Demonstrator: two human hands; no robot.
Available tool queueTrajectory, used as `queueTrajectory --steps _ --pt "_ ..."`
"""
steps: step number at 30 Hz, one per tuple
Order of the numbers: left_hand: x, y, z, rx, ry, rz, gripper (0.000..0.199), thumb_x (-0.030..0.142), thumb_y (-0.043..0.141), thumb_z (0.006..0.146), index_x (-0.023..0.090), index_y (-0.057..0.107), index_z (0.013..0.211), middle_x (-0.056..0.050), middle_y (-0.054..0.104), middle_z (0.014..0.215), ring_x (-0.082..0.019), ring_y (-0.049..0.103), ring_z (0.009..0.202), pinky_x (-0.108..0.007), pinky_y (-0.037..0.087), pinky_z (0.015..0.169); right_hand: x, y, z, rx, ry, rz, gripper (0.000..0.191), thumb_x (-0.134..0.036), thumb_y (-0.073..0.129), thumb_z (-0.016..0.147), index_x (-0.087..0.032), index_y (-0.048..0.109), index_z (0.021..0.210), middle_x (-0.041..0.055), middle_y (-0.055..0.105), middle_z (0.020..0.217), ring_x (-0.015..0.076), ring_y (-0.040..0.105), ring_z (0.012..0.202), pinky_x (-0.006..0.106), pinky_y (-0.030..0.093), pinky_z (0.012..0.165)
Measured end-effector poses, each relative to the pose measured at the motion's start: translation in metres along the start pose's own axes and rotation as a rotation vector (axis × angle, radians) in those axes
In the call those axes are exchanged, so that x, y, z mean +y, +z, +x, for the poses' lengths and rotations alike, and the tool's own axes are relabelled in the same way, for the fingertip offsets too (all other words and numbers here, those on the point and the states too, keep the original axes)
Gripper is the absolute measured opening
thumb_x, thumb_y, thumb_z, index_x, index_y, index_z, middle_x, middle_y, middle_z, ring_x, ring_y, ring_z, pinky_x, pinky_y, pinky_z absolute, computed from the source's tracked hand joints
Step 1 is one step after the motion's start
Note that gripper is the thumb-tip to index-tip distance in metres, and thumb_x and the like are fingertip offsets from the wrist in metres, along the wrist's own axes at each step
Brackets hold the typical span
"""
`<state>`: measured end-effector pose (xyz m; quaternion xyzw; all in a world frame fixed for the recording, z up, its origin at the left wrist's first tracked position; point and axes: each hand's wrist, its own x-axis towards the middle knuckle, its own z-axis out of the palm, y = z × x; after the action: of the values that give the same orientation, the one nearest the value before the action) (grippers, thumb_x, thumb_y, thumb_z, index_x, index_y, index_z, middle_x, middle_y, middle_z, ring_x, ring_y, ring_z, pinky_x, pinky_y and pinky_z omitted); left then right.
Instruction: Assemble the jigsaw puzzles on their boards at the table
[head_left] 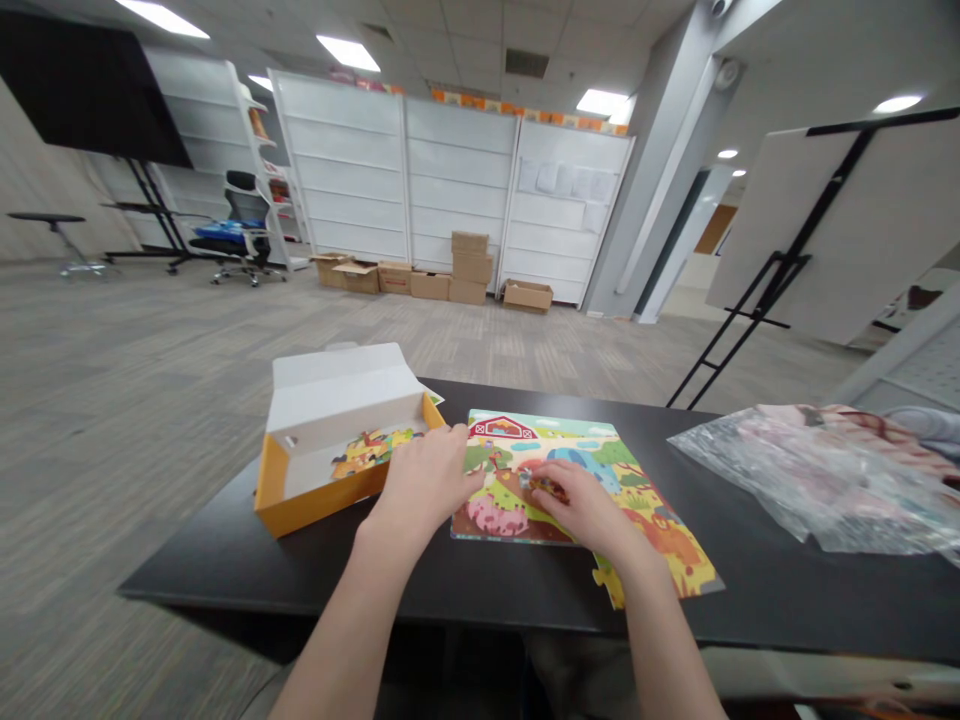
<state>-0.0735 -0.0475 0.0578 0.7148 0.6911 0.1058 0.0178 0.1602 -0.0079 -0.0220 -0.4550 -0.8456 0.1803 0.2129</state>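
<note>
Bare forearms [360, 620] reach over a farm puzzle [495, 515].
The box [330, 508] lies open, likely for easy reach of pieces [375, 450]; left hand [426, 475] at the puzzle's edge, perhaps steadying it; right hand [581, 502] curled over its middle; cannot tell if either grips anything.

No words, labels or numbers can be read.

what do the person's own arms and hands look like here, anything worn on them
Both the slim, bare left forearm and the slim, bare right forearm show no sleeve. The ungloved left hand and ungloved right hand are bare too; no watch, bracelet or marking shows at either wrist. Fingernails are too small to make out.
</note>
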Motion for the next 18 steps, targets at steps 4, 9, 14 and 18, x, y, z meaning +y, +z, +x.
queueTrajectory --steps 4,9,14,18 --pt "-0.027 -0.015 -0.003 0.178 -0.207 -0.043 0.035 0.043 0.056 0.090 0.024 0.066 0.119 -0.010 0.075 0.109 -0.032 0.071 0.099 -0.041 0.054 0.083 0.001 0.002 -0.001 0.011 0.001 -0.004 0.013 -0.025 0.060 0.094 -0.023 0.071 0.100 0.0090 0.069 0.117 0.0254 0.063 0.109 0.043 0.047 0.098" --pt "-0.061 -0.006 -0.001 0.253 -0.367 -0.033 0.040 0.037 0.052 0.092 0.021 0.061 0.128 -0.016 0.067 0.124 -0.036 0.071 0.098 -0.046 0.055 0.081 0.002 0.004 0.000 0.022 -0.005 -0.025 0.011 -0.025 0.061 0.093 -0.023 0.070 0.099 0.0088 0.068 0.116 0.0261 0.062 0.109 0.044 0.047 0.099" --pt "-0.041 0.004 0.000 0.403 -0.238 -0.085 0.043 0.029 0.048 0.095 0.020 0.052 0.137 -0.015 0.056 0.139 -0.029 0.071 0.096 -0.039 0.056 0.082 0.001 0.004 0.002 0.026 -0.014 -0.027 0.010 -0.024 0.061 0.093 -0.023 0.071 0.094 0.0076 0.069 0.109 0.0250 0.062 0.103 0.042 0.048 0.096" --pt "-0.007 0.024 0.004 0.163 0.125 -0.234 0.027 0.029 0.048 0.098 0.023 0.061 0.121 -0.007 0.069 0.115 -0.023 0.069 0.099 -0.033 0.054 0.088 -0.001 0.005 0.002 0.032 0.003 -0.044 0.008 -0.022 0.063 0.092 -0.023 0.071 0.094 0.0077 0.068 0.109 0.0247 0.061 0.103 0.041 0.047 0.095"
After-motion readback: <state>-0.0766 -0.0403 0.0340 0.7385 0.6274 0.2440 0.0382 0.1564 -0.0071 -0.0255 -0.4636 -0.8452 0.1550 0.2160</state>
